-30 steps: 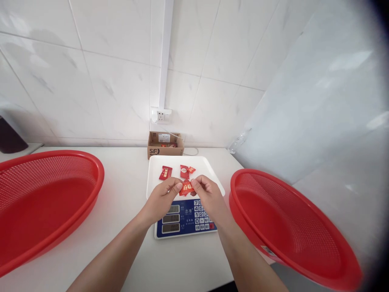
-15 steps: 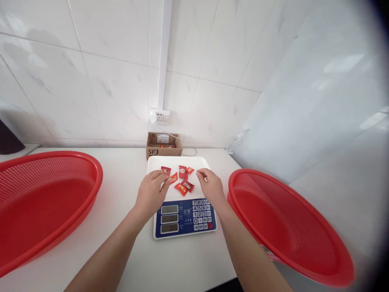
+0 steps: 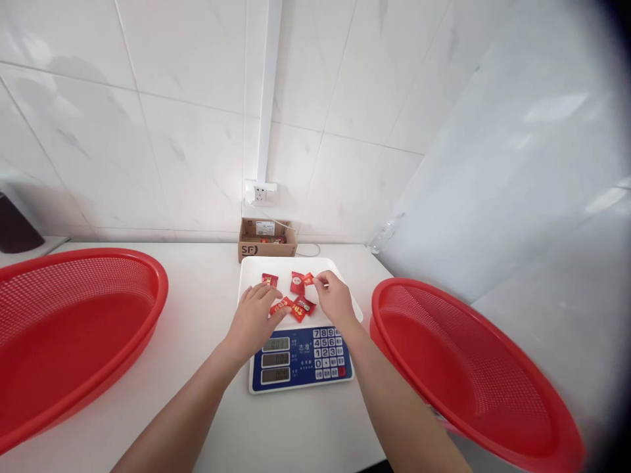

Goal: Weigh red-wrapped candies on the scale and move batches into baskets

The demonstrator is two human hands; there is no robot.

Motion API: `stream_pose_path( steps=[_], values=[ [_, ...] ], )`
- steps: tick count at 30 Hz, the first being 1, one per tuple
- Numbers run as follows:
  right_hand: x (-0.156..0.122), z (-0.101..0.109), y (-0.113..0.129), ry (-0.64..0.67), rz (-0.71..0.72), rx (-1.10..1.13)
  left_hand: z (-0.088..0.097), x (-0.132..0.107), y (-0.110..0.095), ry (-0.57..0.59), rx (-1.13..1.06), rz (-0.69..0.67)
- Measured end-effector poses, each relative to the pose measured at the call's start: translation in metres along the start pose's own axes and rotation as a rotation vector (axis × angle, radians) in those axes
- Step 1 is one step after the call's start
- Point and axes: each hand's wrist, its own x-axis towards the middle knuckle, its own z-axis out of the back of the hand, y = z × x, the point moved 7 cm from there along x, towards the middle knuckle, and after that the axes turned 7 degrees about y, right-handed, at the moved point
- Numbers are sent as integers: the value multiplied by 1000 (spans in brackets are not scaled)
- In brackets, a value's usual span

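Several small red wrapped candies lie on the white pan (image 3: pixel 254 266) of a digital scale (image 3: pixel 302 358). My right hand (image 3: pixel 336 297) pinches the edge of a small orange-red candy (image 3: pixel 308 279) at the right of the group, beside a candy with a round white mark (image 3: pixel 297 283). Over the left of the pan is my left hand (image 3: pixel 254 320), thumb and fingers apart around an orange-red candy (image 3: pixel 280 305). A darker red candy (image 3: pixel 269 279) lies just beyond its fingertips. Two more overlap near the pan's middle, one of them dark red (image 3: pixel 305 305).
Red plastic baskets stand at the left (image 3: pixel 160 289) and right (image 3: pixel 377 309). Behind the scale sits a cardboard box (image 3: pixel 266 250) with small packets inside, below a wall socket (image 3: pixel 261 193). A clear plastic item (image 3: pixel 382 238) lies by the right wall.
My right hand has moved left and taken hold of the small candy. My left hand has let go of its candy, now lying lower on the pan, and its fingers have spread.
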Motion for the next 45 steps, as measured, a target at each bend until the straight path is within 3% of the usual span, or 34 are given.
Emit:
stream_pose_path(
  steps=[6,10,15,22,31,37,45],
  values=[
    [-38,-5,23,188,5,357,4,-4,-7,54,-349,143],
    [-56,-9,37,280,-42,629,6,-8,-19,120,-509,124],
    [-64,-10,45,342,-57,564,1,-12,-29,195,-568,116],
    [-72,0,49,146,-2,473,3,-13,-32,159,-572,136],
    [-74,-4,44,172,-8,584,3,-15,-34,157,-620,123],
    [-76,0,44,129,-25,626,-7,-16,-48,322,-648,1],
    [-79,-3,45,140,4,624,-12,-16,-45,332,-614,-1]
  ],
)
